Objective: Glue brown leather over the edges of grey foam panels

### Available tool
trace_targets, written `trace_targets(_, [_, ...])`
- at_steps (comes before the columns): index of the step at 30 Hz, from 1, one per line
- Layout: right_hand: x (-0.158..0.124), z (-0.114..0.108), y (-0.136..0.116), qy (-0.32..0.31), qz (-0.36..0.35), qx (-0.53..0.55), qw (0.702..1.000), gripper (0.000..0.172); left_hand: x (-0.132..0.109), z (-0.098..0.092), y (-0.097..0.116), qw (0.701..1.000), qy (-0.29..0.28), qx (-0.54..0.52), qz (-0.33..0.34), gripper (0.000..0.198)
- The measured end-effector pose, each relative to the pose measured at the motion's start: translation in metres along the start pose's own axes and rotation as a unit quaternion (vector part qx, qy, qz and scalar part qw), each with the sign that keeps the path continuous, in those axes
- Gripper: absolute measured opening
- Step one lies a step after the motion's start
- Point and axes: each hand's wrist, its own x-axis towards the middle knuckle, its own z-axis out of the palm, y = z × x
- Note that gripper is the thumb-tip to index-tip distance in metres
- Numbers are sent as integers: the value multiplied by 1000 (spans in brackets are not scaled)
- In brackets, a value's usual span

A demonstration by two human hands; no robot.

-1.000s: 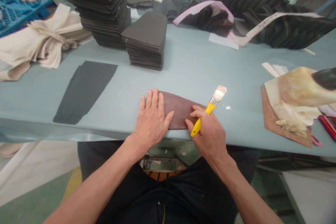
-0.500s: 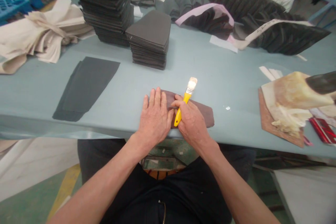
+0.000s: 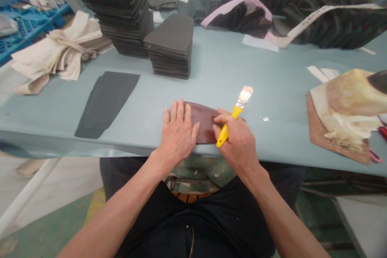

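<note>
A dark reddish-brown leather-like piece (image 3: pixel 205 123) lies near the table's front edge. My left hand (image 3: pixel 178 131) rests flat on its left end, fingers stretched out. Over its right part, my right hand (image 3: pixel 237 135) is closed around a paintbrush (image 3: pixel 232 120) with a yellow handle. The whitish bristles point up and away from me, off the piece. My right fingers touch or hover just over the piece; I cannot tell which. To the left lie dark grey cut pieces (image 3: pixel 109 102), overlapping each other.
Behind stand a short stack of dark pieces (image 3: pixel 171 48) and a tall stack (image 3: pixel 121 12). A tied beige cloth bundle (image 3: pixel 66 48) lies at the left. At the right, a stained yellowish container (image 3: pixel 347 92) sits on a brown board (image 3: pixel 320 133). Banded dark bundles (image 3: pixel 347 28) line the back.
My right hand has slid to the right with the paintbrush, away from my left hand, baring more of the brown piece. The left hand stays put. The view has shifted slightly.
</note>
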Motion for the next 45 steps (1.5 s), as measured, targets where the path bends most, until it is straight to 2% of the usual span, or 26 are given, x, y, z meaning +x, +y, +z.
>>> trace_targets(4, [-13, -3, 3, -9, 45, 20, 999, 11, -2, -15, 5, 1000, -9, 10, 22, 65])
trace_targets(7, [-18, 0, 6, 3, 74, 57, 996, 11, 0, -22, 18, 995, -34, -17, 91, 67])
trace_targets(9, [-19, 2, 9, 32, 102, 75, 991, 14, 5, -21, 29, 986, -60, -43, 150, 68])
trace_targets(11, [-19, 1, 11, 51, 123, 83, 988, 16, 11, -16, 37, 979, -78, -58, 179, 68])
trace_targets(15, [-18, -1, 14, 37, 119, 81, 989, 17, 20, -6, 36, 981, -77, -51, 171, 71])
trace_targets(18, [-18, -1, 12, 25, 100, 58, 993, 15, 22, -4, 24, 986, -69, -34, 148, 76])
trace_targets(23, [-19, -3, 7, -7, 81, 10, 997, 14, 24, -3, 4, 996, -58, -18, 68, 82])
trace_targets(28, [-20, -4, 7, -17, 86, 11, 996, 18, 23, 0, -5, 998, -30, -21, 58, 80])
trace_targets(36, [-22, -1, 11, -4, 79, 17, 997, 19, 23, -8, -26, 996, -74, 8, 41, 78])
trace_targets(39, [-22, -1, 11, -6, 85, 27, 996, 18, 25, -14, -36, 997, -65, 16, 26, 77])
trace_targets(42, [-22, -1, 12, -5, 95, 49, 994, 19, 23, -22, -33, 999, -30, 15, 28, 74])
trace_targets(45, [-22, -1, 15, 10, 99, 89, 991, 19, 17, -24, -9, 995, -23, -4, 94, 73])
